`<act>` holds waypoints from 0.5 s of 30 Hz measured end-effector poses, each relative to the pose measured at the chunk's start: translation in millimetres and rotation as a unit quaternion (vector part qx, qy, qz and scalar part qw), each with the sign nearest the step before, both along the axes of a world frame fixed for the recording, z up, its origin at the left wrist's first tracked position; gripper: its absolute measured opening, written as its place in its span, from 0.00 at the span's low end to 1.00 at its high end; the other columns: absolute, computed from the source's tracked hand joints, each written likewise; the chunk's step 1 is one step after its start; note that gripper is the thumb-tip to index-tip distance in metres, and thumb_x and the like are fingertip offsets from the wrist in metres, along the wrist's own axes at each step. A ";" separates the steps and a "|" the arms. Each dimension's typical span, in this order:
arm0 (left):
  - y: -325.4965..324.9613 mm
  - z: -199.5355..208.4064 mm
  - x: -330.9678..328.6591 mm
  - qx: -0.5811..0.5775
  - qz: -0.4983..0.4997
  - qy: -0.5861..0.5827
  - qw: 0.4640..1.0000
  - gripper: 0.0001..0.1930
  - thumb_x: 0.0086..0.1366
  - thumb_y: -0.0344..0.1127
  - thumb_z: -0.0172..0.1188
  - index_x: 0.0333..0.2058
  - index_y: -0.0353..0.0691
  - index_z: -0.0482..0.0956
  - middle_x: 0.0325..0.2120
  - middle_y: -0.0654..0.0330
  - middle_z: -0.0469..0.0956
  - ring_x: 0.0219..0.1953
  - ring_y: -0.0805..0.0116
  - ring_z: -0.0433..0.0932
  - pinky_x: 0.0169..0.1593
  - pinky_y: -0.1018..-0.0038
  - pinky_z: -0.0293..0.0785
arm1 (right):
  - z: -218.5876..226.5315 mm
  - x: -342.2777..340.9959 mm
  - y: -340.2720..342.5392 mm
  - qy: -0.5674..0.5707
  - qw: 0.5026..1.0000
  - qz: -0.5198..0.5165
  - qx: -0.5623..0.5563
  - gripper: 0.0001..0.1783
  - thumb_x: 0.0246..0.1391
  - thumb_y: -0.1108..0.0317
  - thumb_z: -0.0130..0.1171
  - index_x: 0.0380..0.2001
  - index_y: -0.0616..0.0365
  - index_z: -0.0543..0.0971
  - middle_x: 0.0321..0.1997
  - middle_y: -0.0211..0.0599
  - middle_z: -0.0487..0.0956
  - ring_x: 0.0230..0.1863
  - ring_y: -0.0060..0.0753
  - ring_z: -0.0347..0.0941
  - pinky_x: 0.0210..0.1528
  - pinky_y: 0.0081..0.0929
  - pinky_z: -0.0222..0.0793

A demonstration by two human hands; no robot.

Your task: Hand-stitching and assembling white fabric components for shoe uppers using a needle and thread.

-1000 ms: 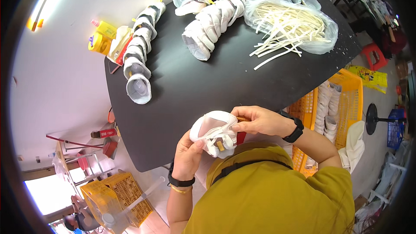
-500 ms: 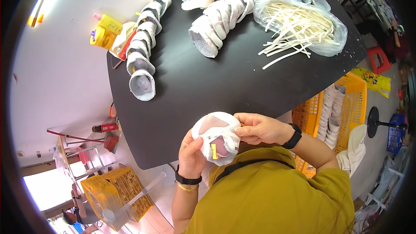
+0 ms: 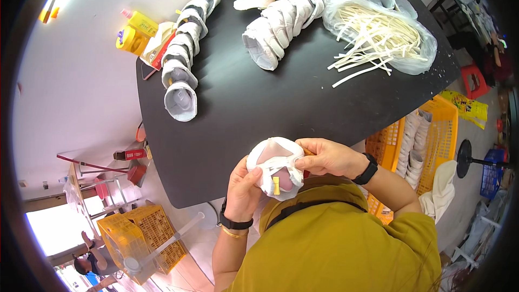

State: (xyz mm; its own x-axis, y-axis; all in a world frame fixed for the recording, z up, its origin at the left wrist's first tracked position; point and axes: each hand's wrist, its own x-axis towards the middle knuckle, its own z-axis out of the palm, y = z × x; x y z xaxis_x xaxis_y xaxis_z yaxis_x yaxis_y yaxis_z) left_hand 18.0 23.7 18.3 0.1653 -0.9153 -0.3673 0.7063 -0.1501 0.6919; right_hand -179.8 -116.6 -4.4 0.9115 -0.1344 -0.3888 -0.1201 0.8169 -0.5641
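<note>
A white and pale pink shoe upper with a yellow tag hangs in front of me at the near edge of the black table. My left hand is closed on its left side, thumb on the outer face. At its right side, my right hand pinches the edge with thumb and bent forefinger. A small orange-brown bit shows beside the right fingers; I cannot tell what it is. White strips cross the upper's front, and its opening with the pink tongue faces me.
The black table carries a nested row of uppers at left, another row mid-back, and a plastic bag of cream strips at right. Yellow bottles stand far left. Yellow crates with more uppers are beyond the right edge.
The shoe upper has shifted slightly right and turned a little between my hands. Both hands keep their hold. The whole view has moved slightly.
</note>
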 end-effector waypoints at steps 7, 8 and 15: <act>7.4 -9.0 1.3 0.039 -0.023 -0.062 0.997 0.16 0.67 0.31 0.59 0.51 0.31 0.75 0.46 0.54 0.80 0.48 0.67 0.79 0.55 0.68 0.73 | 7.8 9.3 6.4 0.072 0.959 -0.136 -0.239 0.19 0.59 0.68 0.62 0.51 0.61 0.72 0.43 0.27 0.76 0.22 0.10 0.58 0.25 0.14 0.60; 8.1 -12.8 1.0 0.037 -0.025 -0.065 0.997 0.15 0.67 0.31 0.59 0.50 0.31 0.77 0.46 0.55 0.81 0.48 0.67 0.79 0.55 0.68 0.73 | 6.2 9.8 9.4 0.104 0.916 -0.181 -0.343 0.21 0.58 0.69 0.63 0.52 0.62 0.71 0.46 0.28 0.77 0.23 0.11 0.59 0.27 0.15 0.62; 6.8 -9.2 -15.4 0.024 0.020 -0.098 0.995 0.14 0.70 0.32 0.57 0.50 0.30 0.77 0.44 0.58 0.81 0.46 0.71 0.78 0.52 0.72 0.73 | 27.1 2.5 24.8 0.106 0.845 -0.246 -0.463 0.06 0.58 0.73 0.61 0.37 0.63 0.78 0.29 0.28 0.76 0.22 0.12 0.62 0.27 0.16 0.62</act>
